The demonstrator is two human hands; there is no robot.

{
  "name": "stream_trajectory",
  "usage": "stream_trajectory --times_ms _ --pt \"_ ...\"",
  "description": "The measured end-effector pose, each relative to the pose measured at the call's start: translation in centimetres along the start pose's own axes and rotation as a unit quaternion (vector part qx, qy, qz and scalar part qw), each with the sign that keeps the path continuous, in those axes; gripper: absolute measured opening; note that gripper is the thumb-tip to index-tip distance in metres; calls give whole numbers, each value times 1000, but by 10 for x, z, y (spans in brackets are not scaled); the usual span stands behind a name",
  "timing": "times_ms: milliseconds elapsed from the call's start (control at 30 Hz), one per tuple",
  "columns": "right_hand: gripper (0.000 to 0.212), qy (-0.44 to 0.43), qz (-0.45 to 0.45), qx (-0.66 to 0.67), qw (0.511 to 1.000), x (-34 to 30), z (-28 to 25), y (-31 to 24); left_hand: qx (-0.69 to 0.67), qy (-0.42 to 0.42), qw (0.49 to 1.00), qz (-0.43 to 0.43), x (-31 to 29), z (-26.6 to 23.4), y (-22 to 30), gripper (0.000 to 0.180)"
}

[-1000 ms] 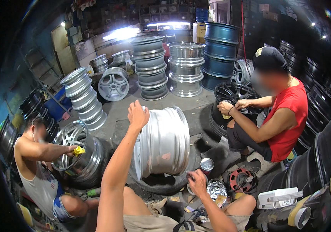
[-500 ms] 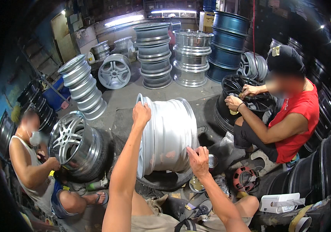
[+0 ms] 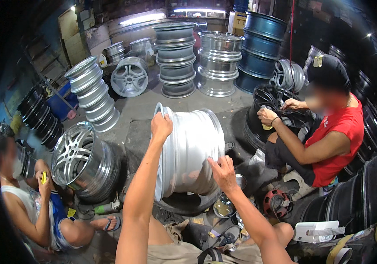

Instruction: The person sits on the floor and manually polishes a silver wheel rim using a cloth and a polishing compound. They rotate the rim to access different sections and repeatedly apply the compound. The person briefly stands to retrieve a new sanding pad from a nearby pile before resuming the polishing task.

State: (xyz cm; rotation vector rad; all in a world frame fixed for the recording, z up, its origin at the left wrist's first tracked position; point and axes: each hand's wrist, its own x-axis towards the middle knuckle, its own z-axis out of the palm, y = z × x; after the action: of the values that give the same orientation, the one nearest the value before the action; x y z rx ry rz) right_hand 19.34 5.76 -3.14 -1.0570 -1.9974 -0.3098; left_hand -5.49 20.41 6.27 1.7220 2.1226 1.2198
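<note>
Silver wheel rim (image 3: 190, 152) lay on its side upon a black tyre (image 3: 182, 207), directly in front of us. We had the left hand (image 3: 161, 127) curled over the left flange (image 3: 158, 182), and the right hand (image 3: 225, 174) well apart from it, fingers (image 3: 215, 166) bent and unclosed, tips apparently against the right part of the barrel (image 3: 212, 143). We judged the step in hand to be steadying the rim while touching its surface. Any next move called, we judged, for a firm left hold against rolling.

Blue rim stack (image 3: 261, 52) beside a chrome rim stack (image 3: 218, 64), leaning silver rim stack (image 3: 92, 94), red reel (image 3: 272, 199), white box (image 3: 314, 231)
</note>
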Motion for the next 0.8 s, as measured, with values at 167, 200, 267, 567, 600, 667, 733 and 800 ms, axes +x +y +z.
stream_trajectory --times_ms 167,200,267,567,600,667,733,800 --pt "39 -8 14 -6 1000 -12 -8 0 1 6 1000 11 0 2 6 29" --pt "37 21 -1 -5 1000 1 -4 -1 4 6 1000 17 -1 3 7 29" --pt "37 24 16 5 1000 8 5 -3 -9 10 1000 18 1 4 4 28" --pt "37 30 23 6 999 11 9 3 -11 12 1000 24 1 6 2 28" --pt "36 27 22 6 999 15 9 2 -12 23 999 28 4 4 1 28" --pt "36 32 22 11 999 -2 6 1 -15 20 999 23 1 1 -1 28" --pt "36 23 33 13 999 -24 -3 -1 -20 15 1000 16 -3 1 1 28" --pt "37 29 24 15 999 -19 0 4 -24 6 1000 14 -4 4 5 28"
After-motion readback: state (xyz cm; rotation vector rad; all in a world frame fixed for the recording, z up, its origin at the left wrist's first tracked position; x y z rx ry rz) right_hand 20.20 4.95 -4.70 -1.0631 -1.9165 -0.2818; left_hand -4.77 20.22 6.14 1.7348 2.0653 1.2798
